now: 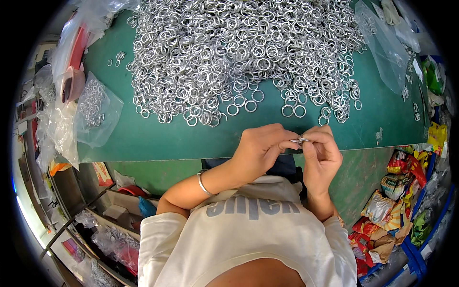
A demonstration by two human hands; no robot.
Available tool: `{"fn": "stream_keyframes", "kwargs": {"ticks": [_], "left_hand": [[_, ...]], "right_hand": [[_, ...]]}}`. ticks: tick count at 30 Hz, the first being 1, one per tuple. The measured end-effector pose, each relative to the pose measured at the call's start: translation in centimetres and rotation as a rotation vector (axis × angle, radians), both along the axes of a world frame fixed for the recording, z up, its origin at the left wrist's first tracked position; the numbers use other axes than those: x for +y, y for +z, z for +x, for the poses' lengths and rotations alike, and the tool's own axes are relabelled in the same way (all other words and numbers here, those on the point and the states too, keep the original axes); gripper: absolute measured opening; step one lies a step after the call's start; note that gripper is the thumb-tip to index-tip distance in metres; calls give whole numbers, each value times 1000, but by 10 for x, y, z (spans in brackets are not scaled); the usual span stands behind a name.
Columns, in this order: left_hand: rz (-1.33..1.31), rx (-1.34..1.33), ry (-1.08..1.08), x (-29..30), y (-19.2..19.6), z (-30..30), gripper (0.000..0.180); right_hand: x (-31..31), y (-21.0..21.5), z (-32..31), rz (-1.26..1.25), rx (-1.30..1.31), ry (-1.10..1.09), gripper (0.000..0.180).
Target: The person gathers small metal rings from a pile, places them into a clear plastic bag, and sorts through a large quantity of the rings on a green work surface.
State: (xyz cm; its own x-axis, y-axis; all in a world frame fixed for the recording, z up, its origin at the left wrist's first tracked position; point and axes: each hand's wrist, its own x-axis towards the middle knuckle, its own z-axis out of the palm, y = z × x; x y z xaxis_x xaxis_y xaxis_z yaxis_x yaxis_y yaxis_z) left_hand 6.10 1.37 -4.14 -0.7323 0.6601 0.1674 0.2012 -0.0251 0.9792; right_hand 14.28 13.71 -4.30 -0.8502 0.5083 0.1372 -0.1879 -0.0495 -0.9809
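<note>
Just over the near edge of the green table, my two hands meet with small silver metal rings between their fingertips. My left hand pinches one side, its thumb and forefinger pressed together. From the other side, the thumb and bent fingers of my right hand close on a ring too. How the rings link or overlap there is too small to make out. A large heap of silver rings spreads over the far and middle part of the table. Several loose rings lie along its near fringe, close beyond my hands.
On the left, a clear bag of small rings lies beside a pink cup. A flat clear plastic bag rests at the far right. Drawers and a shelf stand below left; colourful packages are piled below right.
</note>
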Motion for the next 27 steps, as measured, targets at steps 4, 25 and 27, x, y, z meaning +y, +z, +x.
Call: {"fn": "stream_keyframes", "kwargs": {"ticks": [4,25,27], "left_hand": [[75,-199,0,-1,2,1,7],[-5,-115,-16,-9,9,-3,13],[66,128,23,-9,1,-4,8]], "right_hand": [[-4,7,0,71,60,-10,9],[5,32,0,353,-96,158,8],[2,34,-3,479,-22,133,7]]}}
